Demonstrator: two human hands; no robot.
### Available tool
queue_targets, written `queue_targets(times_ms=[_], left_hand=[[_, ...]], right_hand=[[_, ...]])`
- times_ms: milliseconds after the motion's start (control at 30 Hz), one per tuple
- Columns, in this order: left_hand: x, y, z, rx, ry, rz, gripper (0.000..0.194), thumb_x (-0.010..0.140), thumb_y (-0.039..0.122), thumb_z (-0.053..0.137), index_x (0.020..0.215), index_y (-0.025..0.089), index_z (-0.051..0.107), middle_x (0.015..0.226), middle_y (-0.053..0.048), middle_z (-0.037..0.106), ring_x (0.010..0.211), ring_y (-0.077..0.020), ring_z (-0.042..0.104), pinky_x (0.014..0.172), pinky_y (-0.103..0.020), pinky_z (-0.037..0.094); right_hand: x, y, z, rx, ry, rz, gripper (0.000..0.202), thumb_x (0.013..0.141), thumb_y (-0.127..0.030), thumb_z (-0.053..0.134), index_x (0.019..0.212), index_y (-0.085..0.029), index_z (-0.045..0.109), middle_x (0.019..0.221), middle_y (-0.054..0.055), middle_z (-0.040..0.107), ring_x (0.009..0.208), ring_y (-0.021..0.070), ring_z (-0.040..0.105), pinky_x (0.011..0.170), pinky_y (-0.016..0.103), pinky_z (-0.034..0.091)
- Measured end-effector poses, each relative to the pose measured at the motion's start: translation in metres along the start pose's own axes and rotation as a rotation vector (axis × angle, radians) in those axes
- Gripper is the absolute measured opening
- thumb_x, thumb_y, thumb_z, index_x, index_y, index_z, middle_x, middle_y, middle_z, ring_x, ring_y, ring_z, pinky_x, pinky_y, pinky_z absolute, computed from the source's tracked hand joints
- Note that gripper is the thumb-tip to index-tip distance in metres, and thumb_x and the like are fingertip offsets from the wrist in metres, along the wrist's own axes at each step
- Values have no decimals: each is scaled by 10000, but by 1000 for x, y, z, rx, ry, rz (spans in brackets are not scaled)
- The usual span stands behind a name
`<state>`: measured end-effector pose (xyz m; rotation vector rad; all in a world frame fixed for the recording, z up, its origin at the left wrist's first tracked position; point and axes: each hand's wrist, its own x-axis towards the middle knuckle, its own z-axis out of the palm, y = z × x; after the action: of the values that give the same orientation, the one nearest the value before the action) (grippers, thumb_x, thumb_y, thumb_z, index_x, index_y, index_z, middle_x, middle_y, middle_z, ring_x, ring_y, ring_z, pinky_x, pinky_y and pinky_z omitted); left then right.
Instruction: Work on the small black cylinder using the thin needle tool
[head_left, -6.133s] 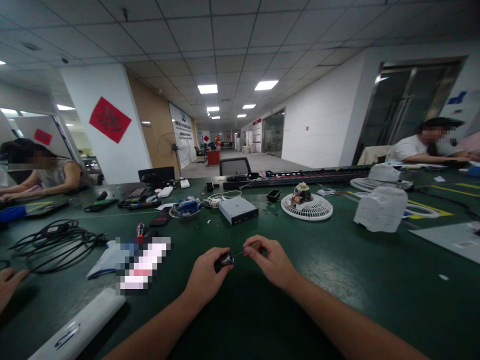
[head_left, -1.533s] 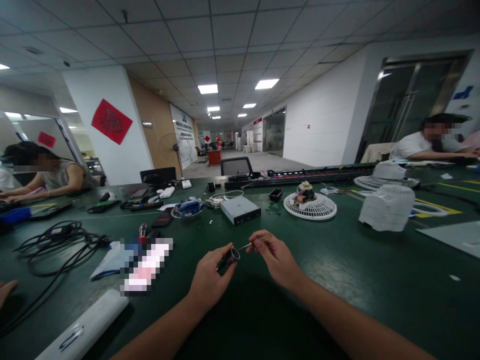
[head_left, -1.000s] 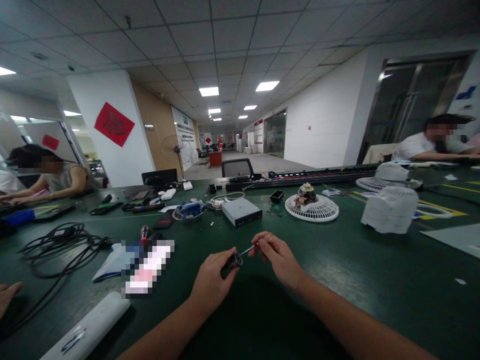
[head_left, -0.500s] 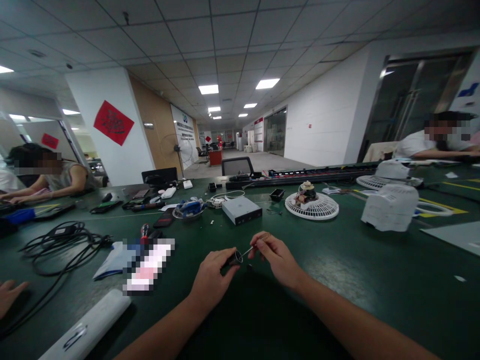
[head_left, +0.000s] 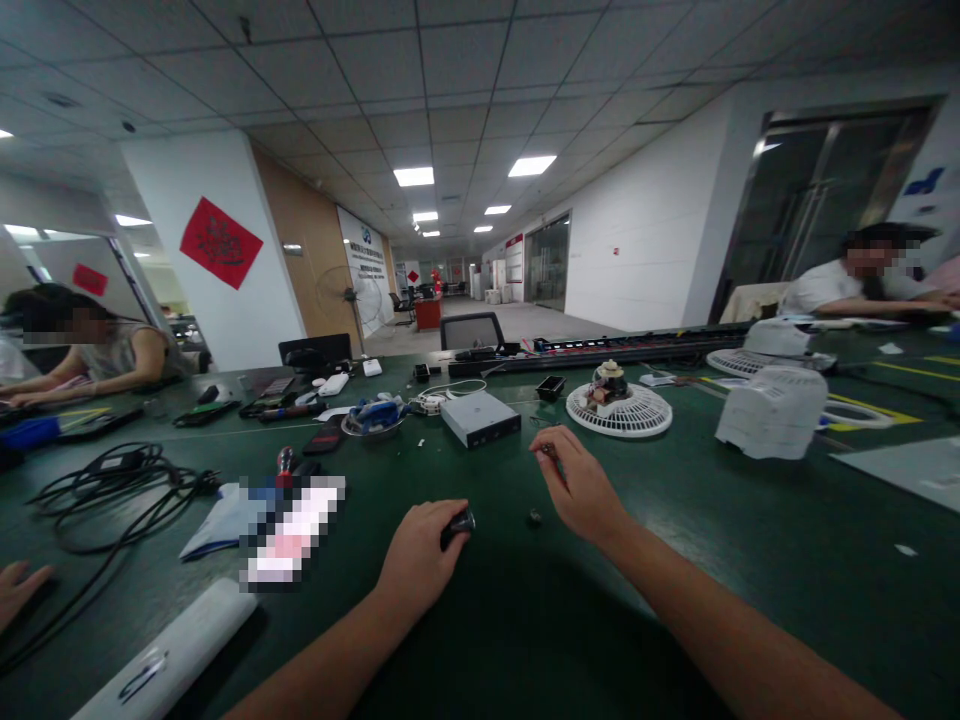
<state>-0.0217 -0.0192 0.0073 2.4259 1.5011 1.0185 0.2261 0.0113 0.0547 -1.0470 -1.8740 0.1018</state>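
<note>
My left hand [head_left: 420, 550] is closed around a short dark cylinder [head_left: 460, 524] with a shiny rim, just above the green tabletop. To its right and a little farther away, my right hand [head_left: 574, 480] is raised, its fingers pinched on a thin metal tool [head_left: 550, 452] that they mostly hide. Between the hands, a small dark piece [head_left: 533, 518] lies on the table, touched by neither.
Beyond my hands sit a silver disc drive [head_left: 480, 416], a small black tray [head_left: 551, 388] and a white fan grille [head_left: 622, 415] bearing a motor. A white housing [head_left: 772, 415] stands at right. Cables [head_left: 120, 500], a screwdriver [head_left: 285, 465] and another person's hand [head_left: 22, 590] are at left.
My right hand has drawn the thin tool away from the cylinder, up and to the right. My left hand has turned the cylinder's rim slightly. The small dark piece now lies farther right.
</note>
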Motion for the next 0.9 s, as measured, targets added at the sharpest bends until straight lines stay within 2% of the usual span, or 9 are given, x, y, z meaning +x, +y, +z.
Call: queue_targets(times_ms=[67,100,200,300,400,500,633,767,900], left_hand=[[0,0,0,4,-8,1,374,821,165,670,1186,243,688,1133,-62,745,1049,-273,684,928,-466,527],[0,-1,1,6,-13,-1,376,820,169,670,1187,246,687,1141,-62,743,1056,-275,683,931,-467,525],[-1,-1,1,8,-27,-6,382,815,176,676,1189,255,687,1157,-60,739,1077,-280,679,948,-480,518],[-1,0,1,9,-37,-2,400,808,172,680,1198,258,683,1165,-65,737,1083,-288,677,957,-496,513],[0,2,2,14,-54,-12,441,805,175,681,1241,239,659,1173,-81,732,1082,-301,675,952,-503,514],[1,3,2,37,-67,-23,455,813,183,674,1267,200,640,1160,-105,732,1074,-307,672,938,-497,519],[1,1,2,82,-49,-38,420,797,216,710,1213,181,664,1164,-123,722,1081,-328,650,936,-515,497],[2,2,-2,45,-78,-32,290,813,184,701,1098,238,705,1103,-60,726,1024,-294,652,896,-471,502],[3,9,-7,28,-78,9,344,806,179,731,1134,277,697,1085,-43,713,1005,-276,641,866,-443,502]], right_hand=[[3,12,-3,-118,-238,155,150,904,-200,481,940,-203,626,939,78,661,857,219,614,788,344,457],[3,17,-3,-138,-299,198,113,882,-256,552,861,-204,651,825,64,671,757,215,617,706,330,457],[-1,28,3,-138,-426,264,197,759,-386,743,697,-211,676,641,34,659,580,185,600,538,281,409],[-7,28,10,-97,-512,284,150,727,-326,784,674,-220,694,650,24,690,572,179,626,499,263,400],[-10,18,16,-60,-538,290,150,708,-319,812,721,-219,700,712,23,719,623,186,649,514,261,422],[-10,3,21,1,-561,286,195,674,-347,842,713,-216,703,685,8,708,612,178,635,511,259,415],[-12,-15,27,72,-565,276,91,723,-266,808,764,-222,739,704,4,716,647,177,649,572,270,445],[-14,-19,29,18,-517,179,89,794,-187,742,868,-234,755,822,27,721,720,189,654,638,296,469],[-14,-16,29,0,-443,20,137,828,-129,702,904,-228,759,854,30,721,834,205,639,730,319,482]])
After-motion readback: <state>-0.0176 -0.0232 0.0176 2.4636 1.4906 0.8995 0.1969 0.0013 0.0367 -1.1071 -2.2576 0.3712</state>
